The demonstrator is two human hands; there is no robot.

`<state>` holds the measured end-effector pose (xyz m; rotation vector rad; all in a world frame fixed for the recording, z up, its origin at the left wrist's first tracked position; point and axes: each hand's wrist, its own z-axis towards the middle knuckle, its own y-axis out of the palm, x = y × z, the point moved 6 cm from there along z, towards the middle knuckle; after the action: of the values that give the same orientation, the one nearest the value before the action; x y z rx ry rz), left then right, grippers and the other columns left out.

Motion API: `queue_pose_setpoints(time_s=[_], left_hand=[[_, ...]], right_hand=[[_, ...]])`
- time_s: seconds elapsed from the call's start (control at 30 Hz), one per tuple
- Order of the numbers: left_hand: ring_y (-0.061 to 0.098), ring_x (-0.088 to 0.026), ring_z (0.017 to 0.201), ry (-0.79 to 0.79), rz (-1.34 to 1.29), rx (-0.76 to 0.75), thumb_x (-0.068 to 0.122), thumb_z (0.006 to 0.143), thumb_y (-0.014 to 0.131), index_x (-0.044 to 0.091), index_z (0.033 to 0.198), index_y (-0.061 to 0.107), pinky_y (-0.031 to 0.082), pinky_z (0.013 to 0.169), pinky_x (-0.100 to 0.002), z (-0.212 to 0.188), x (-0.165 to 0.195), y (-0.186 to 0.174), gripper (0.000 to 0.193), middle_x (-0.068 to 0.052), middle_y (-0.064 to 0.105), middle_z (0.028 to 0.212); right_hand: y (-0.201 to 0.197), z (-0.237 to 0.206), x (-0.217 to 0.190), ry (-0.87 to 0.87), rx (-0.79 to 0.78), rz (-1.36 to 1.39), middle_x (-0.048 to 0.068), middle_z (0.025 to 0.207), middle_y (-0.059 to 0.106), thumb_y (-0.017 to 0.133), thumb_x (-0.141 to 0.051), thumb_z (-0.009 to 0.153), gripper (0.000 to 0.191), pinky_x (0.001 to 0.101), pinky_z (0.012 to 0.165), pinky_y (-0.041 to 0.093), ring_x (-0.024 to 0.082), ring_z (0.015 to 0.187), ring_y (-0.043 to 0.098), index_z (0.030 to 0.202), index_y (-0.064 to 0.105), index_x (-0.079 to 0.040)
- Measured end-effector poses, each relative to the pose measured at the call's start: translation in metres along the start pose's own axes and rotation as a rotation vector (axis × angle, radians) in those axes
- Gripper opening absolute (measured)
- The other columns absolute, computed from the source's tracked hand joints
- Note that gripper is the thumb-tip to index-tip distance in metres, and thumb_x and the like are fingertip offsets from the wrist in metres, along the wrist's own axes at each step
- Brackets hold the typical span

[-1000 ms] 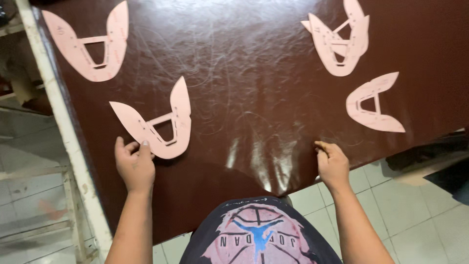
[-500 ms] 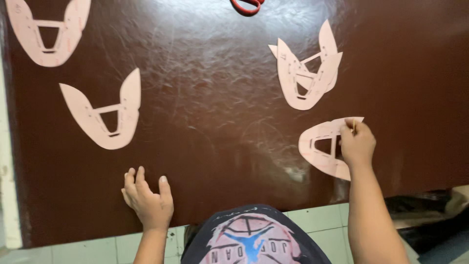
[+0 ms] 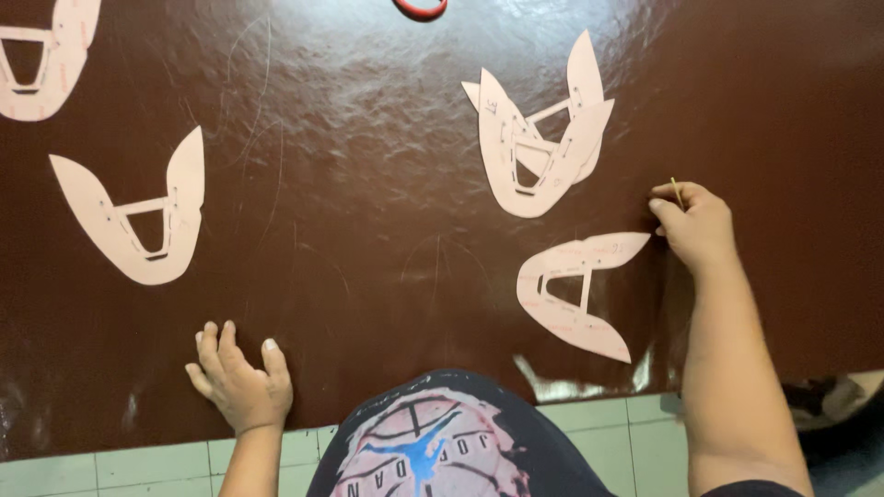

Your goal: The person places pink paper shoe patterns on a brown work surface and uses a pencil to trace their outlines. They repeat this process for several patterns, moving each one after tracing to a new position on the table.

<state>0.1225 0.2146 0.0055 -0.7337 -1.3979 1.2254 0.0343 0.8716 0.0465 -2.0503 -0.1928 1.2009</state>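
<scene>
1. Now the right hand point(image 3: 695, 225) is curled shut around a thin stick point(image 3: 677, 190), maybe a pen or marking tool. Only its tip shows above the fingers.
2. That hand sits at about 3 o'clock on the brown sheet point(image 3: 368, 184), just beside the pointed tip of the nearest pink pattern point(image 3: 575, 294). I cannot tell if it touches the pattern.
3. The left hand point(image 3: 239, 387) lies flat and open at about 7 o'clock, fingers spread, holding nothing. It presses on the sheet near the front edge.
4. A stack of pink patterns point(image 3: 539, 138) lies at about 1 o'clock. One more pattern point(image 3: 138, 216) lies at 9 o'clock, and another point(image 3: 37, 55) is cut off at 11 o'clock.
5. A red ring point(image 3: 421, 7), half out of view, sits at 12 o'clock.
6. To do this well, I think the sheet should stay smooth and still, so the flat hand should keep pressing down.
7. The stick looks best held close to its tip, so the line stays tight to the pattern edge.
8. The pattern could slide, so move slowly.
</scene>
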Motion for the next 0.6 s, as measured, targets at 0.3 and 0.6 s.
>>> queue_pose_setpoints(time_s=[0.3,0.6], left_hand=[[0.030,-0.037,0.154,-0.014,0.007,0.042,0.034,0.090,0.060,0.000,0.144,0.050,0.013,0.126,-0.062,0.012,0.010,0.000,0.065,-0.020,0.039,0.159],[0.032,-0.033,0.150,-0.055,-0.041,0.071,0.035,0.087,0.063,0.003,0.141,0.053,0.014,0.124,-0.059,0.017,0.017,-0.016,0.063,-0.017,0.041,0.156]], right_hand=[[0.054,0.074,-0.119,-0.526,0.358,-0.352,0.024,0.120,0.069,0.090,-0.037,0.089,0.054,0.0469,0.087,0.052,0.037,0.105,0.066,0.122,0.071,0.001],[0.082,0.157,-0.133,-0.193,0.010,-0.503,0.030,0.114,0.072,0.094,-0.040,0.073,0.071,0.0492,0.090,0.055,0.043,0.099,0.072,0.122,0.071,0.006]])
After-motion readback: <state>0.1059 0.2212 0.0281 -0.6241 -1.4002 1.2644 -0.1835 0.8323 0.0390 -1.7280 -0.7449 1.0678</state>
